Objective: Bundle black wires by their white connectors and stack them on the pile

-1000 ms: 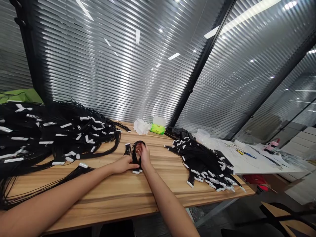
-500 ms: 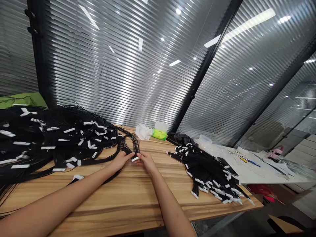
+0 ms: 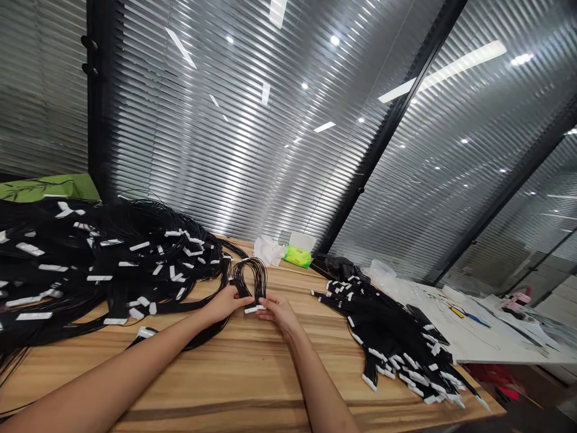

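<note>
Head camera looks forward and down past my forearms onto a wooden worktop (image 3: 234,385), with my hands close together near its middle. My left hand (image 3: 228,302) is closed around the lower part of a small bundle of black wires (image 3: 249,278), which rises from my grip in an arched loop. My right hand (image 3: 279,314) is just beside it, with its fingertips (image 3: 265,305) against a white connector strip (image 3: 253,309) at the bundle's lower end; I cannot tell from this view whether they are pinching the strip or only touching it. The bundle sits between two heaps of black wires with white connectors. A big heap (image 3: 112,258) sprawls across the left of the frame and comes near my left hand, while a smaller heap (image 3: 387,337) lies to the right. Crumpled tissue (image 3: 268,251) and a green packet (image 3: 297,257) lie at the far edge of the worktop. The step in hand looks to me like working on this one small bundle apart from the heaps, at its connector end. My next move calls for a firm hold on the strip, with the loop kept clear of the loose strands on my left.
</note>
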`<state>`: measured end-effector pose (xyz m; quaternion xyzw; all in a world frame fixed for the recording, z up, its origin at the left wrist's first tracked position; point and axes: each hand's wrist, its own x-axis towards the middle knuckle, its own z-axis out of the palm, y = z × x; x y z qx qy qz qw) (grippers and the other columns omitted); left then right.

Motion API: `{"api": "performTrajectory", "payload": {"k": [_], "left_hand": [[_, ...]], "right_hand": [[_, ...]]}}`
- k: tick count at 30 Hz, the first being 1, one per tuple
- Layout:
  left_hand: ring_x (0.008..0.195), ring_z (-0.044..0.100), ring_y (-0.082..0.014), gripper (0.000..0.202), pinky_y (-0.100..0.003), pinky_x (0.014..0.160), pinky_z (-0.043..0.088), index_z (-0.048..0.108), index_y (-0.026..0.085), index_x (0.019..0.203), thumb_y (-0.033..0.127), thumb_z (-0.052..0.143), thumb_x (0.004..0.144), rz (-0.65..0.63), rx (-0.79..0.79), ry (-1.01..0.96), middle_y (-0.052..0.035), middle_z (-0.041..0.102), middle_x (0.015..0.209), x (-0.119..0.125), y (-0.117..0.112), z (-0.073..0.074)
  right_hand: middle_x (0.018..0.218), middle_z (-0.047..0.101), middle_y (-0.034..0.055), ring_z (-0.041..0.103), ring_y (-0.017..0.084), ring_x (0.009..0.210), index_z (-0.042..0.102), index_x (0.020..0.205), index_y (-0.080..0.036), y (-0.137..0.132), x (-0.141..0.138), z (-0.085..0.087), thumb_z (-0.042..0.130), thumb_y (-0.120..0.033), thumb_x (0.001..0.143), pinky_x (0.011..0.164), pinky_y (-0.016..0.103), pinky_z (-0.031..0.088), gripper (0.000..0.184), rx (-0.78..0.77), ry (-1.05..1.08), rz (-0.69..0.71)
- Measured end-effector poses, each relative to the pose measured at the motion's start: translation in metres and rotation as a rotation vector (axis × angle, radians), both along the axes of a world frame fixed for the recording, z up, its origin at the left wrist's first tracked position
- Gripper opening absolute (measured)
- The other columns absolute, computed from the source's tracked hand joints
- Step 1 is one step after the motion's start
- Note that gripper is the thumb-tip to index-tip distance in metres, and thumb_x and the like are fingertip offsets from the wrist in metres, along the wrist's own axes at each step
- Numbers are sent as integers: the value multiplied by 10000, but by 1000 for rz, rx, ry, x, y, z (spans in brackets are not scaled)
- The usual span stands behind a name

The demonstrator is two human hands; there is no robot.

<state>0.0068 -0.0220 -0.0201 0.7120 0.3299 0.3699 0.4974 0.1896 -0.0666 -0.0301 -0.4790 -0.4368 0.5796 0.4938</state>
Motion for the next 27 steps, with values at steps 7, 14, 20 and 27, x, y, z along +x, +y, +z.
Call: {"api": "performTrajectory", "payload": {"k": [7,14,20,27], "left_hand": [[759,581,-203,391,-275,660,429,726,127,852,481,667,697,-123,-28,-38,-65,700,798,-4,2,-1],[793,594,-201,320,-291,732,442,736,146,857,423,674,709,-148,-47,-54,-57,715,826,-5,-3,2],[778,585,-196,346,-276,687,428,735,141,868,446,668,718,-188,-54,-69,-68,717,859,-7,-2,3],[601,481,-123,381,-234,555,334,728,128,930,446,649,736,-177,-81,-32,-44,693,772,-7,0,-3]], "right_hand": [[820,737,77,699,165,653,734,906,-140,-4,4,6,816,-381,575,594,244,537,417,-5,-26,39],[823,740,77,698,150,656,731,946,-149,-8,6,10,806,-381,598,582,218,526,424,-28,-21,89],[839,741,79,699,138,663,724,981,-151,-8,8,11,787,-351,642,592,205,528,398,-55,6,140],[877,740,92,707,128,701,702,1050,-140,-9,9,11,758,-323,685,604,174,528,412,-63,31,170]]}}
